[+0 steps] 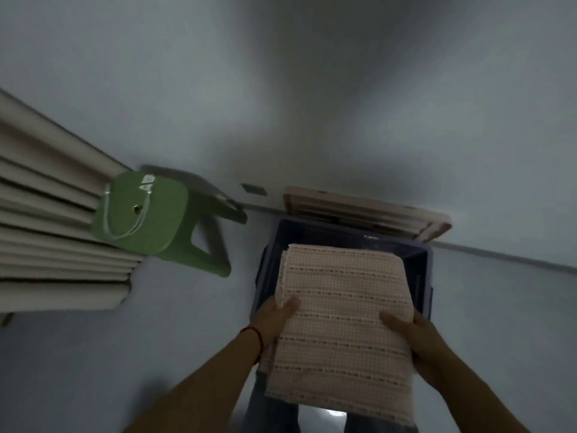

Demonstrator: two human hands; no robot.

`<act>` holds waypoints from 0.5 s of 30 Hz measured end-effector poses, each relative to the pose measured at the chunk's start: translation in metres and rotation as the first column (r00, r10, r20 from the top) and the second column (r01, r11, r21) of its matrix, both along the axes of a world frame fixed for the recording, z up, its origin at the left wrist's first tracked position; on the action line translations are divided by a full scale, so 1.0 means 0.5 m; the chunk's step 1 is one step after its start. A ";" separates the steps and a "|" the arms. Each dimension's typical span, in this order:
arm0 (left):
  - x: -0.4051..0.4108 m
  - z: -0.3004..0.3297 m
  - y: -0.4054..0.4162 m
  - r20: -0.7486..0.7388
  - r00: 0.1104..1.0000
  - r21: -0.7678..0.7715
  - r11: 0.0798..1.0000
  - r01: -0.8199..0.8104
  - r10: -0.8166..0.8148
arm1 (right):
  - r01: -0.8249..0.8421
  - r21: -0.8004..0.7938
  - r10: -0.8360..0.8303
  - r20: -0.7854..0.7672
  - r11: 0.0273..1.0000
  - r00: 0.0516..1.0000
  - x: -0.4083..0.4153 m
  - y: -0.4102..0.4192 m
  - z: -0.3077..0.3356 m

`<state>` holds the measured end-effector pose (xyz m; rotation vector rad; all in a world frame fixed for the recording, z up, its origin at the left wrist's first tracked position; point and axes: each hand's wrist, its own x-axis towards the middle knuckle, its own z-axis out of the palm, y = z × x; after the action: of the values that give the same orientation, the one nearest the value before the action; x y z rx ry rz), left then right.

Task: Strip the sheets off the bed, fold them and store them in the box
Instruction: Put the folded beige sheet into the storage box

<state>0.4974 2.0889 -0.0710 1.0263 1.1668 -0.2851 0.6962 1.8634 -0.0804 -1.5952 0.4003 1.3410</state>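
Note:
A folded pink checked sheet (340,323) is held flat between both my hands, above the near edge of a dark blue box (421,260) that stands open on the floor. My left hand (276,320) grips the sheet's left edge, thumb on top. My right hand (406,329) grips its right edge, thumb on top as well. The far half of the sheet hangs over the box's opening, and the box's inside is mostly hidden by it. The box's pale pink lid (368,214) leans against the wall behind it.
A green plastic stool (150,220) stands left of the box with a thin white cord on its seat. Beige curtain folds (53,229) hang at the far left. The floor and wall are pale grey. My legs show below the sheet.

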 end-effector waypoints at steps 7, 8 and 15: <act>0.044 -0.342 0.095 -0.027 0.995 0.002 0.996 0.094 -0.094 | 0.065 -0.043 -0.060 0.106 0.997 0.993 0.008 0.082 -0.322; 0.044 -0.407 0.105 -0.044 0.995 0.007 0.996 0.087 -0.087 | 0.049 -0.044 -0.044 0.114 0.998 0.992 0.001 0.095 -0.388; 0.063 -0.812 0.141 -0.138 0.984 0.104 0.987 0.126 -0.111 | 0.083 -0.124 -0.058 0.197 0.989 0.979 -0.022 0.145 -0.795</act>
<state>0.5289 2.1593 -0.4768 1.1929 1.2534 -0.3898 0.6852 1.9361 -0.4778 -1.7863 0.4299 1.1133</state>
